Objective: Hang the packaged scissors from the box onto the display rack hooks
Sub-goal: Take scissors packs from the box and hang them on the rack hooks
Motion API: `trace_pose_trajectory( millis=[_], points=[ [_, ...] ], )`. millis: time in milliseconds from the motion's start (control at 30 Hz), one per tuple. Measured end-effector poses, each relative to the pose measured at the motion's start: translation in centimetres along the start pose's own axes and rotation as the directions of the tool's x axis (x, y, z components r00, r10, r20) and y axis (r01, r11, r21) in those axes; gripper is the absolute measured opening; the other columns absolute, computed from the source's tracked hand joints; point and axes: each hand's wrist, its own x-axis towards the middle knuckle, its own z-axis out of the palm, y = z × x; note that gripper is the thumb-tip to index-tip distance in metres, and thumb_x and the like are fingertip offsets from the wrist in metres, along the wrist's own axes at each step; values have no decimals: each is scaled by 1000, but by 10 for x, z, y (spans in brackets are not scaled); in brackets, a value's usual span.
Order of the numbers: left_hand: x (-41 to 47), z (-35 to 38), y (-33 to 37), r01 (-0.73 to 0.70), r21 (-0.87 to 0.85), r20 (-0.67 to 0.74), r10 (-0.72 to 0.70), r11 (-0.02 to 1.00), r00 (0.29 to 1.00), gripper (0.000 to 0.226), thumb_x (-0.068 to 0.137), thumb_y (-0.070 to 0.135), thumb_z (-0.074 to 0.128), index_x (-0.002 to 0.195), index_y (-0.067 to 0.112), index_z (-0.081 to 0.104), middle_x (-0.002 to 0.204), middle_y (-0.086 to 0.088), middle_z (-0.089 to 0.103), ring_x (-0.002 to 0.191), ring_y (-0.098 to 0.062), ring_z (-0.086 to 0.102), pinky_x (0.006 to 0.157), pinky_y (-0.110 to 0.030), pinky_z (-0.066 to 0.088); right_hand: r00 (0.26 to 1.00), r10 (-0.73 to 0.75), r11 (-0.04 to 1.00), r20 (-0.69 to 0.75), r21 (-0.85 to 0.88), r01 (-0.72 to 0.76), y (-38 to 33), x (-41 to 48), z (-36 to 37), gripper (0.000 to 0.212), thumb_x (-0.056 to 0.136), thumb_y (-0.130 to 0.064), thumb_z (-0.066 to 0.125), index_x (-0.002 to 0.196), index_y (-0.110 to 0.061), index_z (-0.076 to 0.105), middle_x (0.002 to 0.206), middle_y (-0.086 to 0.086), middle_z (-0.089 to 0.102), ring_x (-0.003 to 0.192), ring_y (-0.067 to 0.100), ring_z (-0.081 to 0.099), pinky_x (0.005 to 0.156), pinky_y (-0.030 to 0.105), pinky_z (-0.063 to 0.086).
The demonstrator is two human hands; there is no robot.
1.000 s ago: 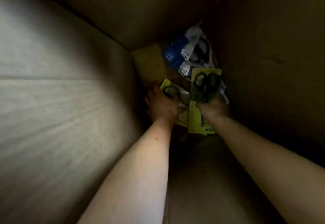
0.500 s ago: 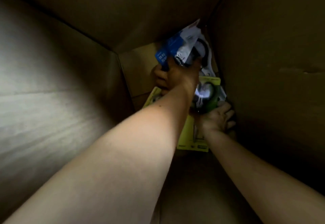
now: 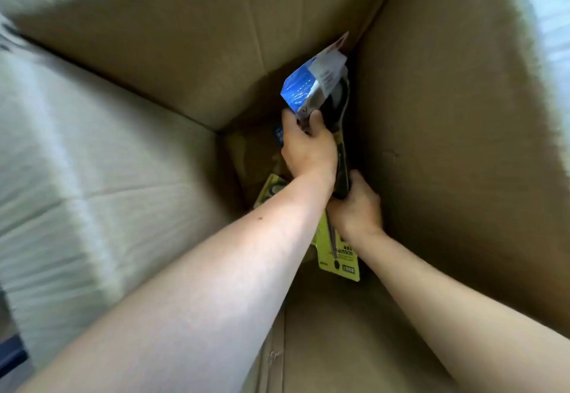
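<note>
Both arms reach deep into a tall cardboard box (image 3: 447, 115). My left hand (image 3: 308, 148) grips a blue-and-white scissors pack (image 3: 311, 87), lifted off the bottom near the far right corner. My right hand (image 3: 356, 207) holds a yellow-green scissors pack (image 3: 342, 253) by its middle; the card's lower end with the printed label points toward me. A second yellow-green pack (image 3: 273, 189) lies on the box floor, mostly hidden under my left forearm. The display rack is not in view.
The box walls close in on every side; the left wall (image 3: 92, 161) is brightly lit. The bottom flaps (image 3: 339, 346) show in front of the packs. A dark object (image 3: 9, 355) sits outside the box at the lower left.
My left hand left the pack on the floor, took the blue-and-white pack and raised it. My right hand keeps the yellow-green pack. The view pulled back and brightened.
</note>
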Motion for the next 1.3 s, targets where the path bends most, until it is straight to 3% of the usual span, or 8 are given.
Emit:
trace_pose_trajectory(
  millis=[133, 200, 433, 567, 833, 1067, 1167, 1300],
  points=[
    [-48, -31, 78, -232, 36, 88, 229, 972, 970, 4, 91, 16, 54, 90, 19, 54, 76, 10, 61, 78, -8, 63, 74, -20, 41, 994, -107, 991, -32, 82, 110, -54, -62, -51, 22, 82, -22, 65, 100, -18, 53, 97, 1, 65, 96, 24, 60, 81, 37, 50],
    [-73, -52, 119, -328, 12, 124, 324, 945, 938, 16, 90, 15, 55, 80, 24, 48, 68, 14, 59, 65, 4, 57, 74, -21, 43, 984, -164, 980, -65, 101, 170, -79, -96, -75, 20, 80, -23, 68, 90, -18, 51, 80, -6, 61, 88, 22, 60, 78, 38, 49],
    [-149, -116, 248, -585, -163, 172, 607, 795, 776, 5, 83, 28, 53, 82, 28, 48, 88, 0, 65, 88, -22, 65, 85, -42, 51, 934, -325, 906, -149, 235, 353, -157, -200, -139, 23, 69, -30, 73, 83, -31, 54, 86, -5, 68, 88, 20, 64, 84, 47, 51],
    [-192, -152, 301, -661, -223, 149, 695, 717, 704, 7, 86, 28, 53, 91, 30, 48, 99, -6, 66, 94, -22, 65, 83, -35, 52, 881, -445, 838, -161, 273, 473, -191, -251, -178, 20, 74, -20, 72, 81, -27, 55, 86, 0, 68, 87, 21, 64, 84, 45, 51],
    [-311, -237, 366, -748, -187, 46, 766, 637, 641, 9, 88, 29, 54, 89, 37, 51, 89, 11, 63, 83, -9, 61, 72, -17, 48, 728, -673, 649, -132, 366, 666, -218, -398, -263, 27, 77, 0, 68, 81, -25, 56, 76, -7, 62, 61, -9, 56, 58, 6, 45],
    [-452, -339, 393, -759, -228, -144, 749, 610, 646, 12, 84, 42, 59, 86, 30, 59, 67, 13, 61, 50, -1, 46, 50, -20, 38, 573, -819, 506, -38, 423, 752, -254, -522, -304, 32, 76, -9, 72, 76, -40, 63, 75, -15, 70, 73, 2, 64, 75, 33, 51],
    [-504, -391, 401, -812, -221, -298, 755, 541, 584, 19, 77, 50, 57, 83, 33, 60, 64, 15, 59, 55, 1, 46, 51, -13, 36, 467, -883, 419, 39, 513, 749, -275, -583, -303, 34, 73, -4, 73, 77, -38, 66, 80, -8, 72, 83, 18, 67, 77, 38, 54],
    [-565, -466, 406, -866, -230, -525, 693, 443, 494, 4, 83, 31, 59, 81, 30, 61, 69, 11, 61, 64, -3, 52, 58, -12, 40, 322, -927, 370, 191, 587, 720, -300, -666, -285, 25, 60, -17, 69, 76, -36, 67, 81, -3, 72, 82, 21, 67, 77, 39, 53]
  ],
)
